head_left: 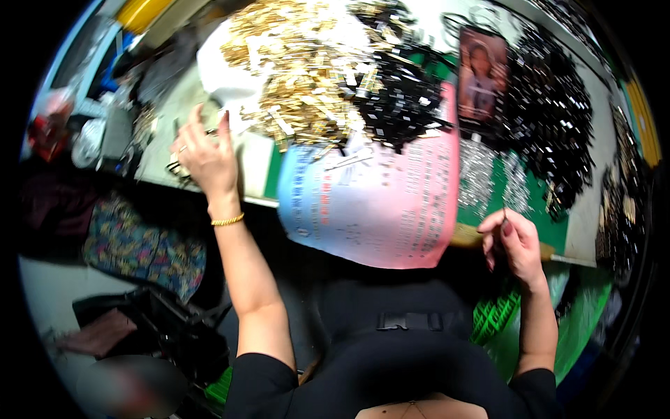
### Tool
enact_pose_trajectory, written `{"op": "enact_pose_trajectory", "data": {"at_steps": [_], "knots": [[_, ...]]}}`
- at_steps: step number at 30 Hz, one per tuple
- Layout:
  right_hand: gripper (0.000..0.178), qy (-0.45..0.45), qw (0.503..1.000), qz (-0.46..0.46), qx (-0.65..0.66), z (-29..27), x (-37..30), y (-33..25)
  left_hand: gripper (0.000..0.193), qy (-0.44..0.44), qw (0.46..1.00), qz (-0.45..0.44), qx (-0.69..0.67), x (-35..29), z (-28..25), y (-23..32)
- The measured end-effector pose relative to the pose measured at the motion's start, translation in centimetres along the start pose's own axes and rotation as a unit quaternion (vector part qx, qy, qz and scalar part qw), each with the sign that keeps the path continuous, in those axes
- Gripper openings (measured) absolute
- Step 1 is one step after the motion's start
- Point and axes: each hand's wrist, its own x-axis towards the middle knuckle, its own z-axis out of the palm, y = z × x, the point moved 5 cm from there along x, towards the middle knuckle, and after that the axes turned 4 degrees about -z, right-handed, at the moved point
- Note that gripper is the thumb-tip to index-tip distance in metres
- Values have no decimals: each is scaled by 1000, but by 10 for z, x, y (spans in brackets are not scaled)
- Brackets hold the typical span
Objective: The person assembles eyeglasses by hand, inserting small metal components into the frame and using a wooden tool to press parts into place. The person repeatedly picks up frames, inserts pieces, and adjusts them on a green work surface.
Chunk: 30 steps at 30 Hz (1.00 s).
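My left hand (208, 157), a gold bracelet at its wrist, is over the left part of the worktable with thumb and fingers spread. Close beside it lie a few small dark and gold pieces (178, 169). A large heap of gold metal pieces (300, 63) rises to its right, against a heap of black pieces (398, 94). At the table's front right, my right hand (518, 244) has thumb and fingertips pinched together. Something thin and dark seems to stick up from the pinch, too small to name. Just beyond it are small silver pieces (515, 183).
A pink and blue printed sheet (377, 209) hangs over the front edge. Behind the silver pile (476, 174) a phone (481, 77) stands propped, its screen lit. More black pieces (548, 112) are heaped at right. Below are a green plastic bag (583, 314) and, at left, a patterned cloth (143, 241).
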Motion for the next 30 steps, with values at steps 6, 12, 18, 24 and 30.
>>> {"op": "enact_pose_trajectory", "data": {"at_steps": [6, 12, 18, 24, 30], "knots": [[11, 42, 997, 7, -57, 2, -5, -10, 18, -340, 903, 10, -261, -28, -33, 163], [13, 126, 935, -92, -318, -32, -55, -41, 10, -388, 884, -11, -261, -49, -23, 165], [18, 360, 737, 5, -572, -132, -95, -75, 19, -328, 778, -157, -512, -57, -31, 181], [22, 345, 728, 43, -591, -182, -80, -68, 12, -310, 915, 44, -253, -67, -64, 178], [23, 307, 690, -14, -656, -199, -51, -47, 19, -338, 869, -101, -347, -84, -53, 188]]}}
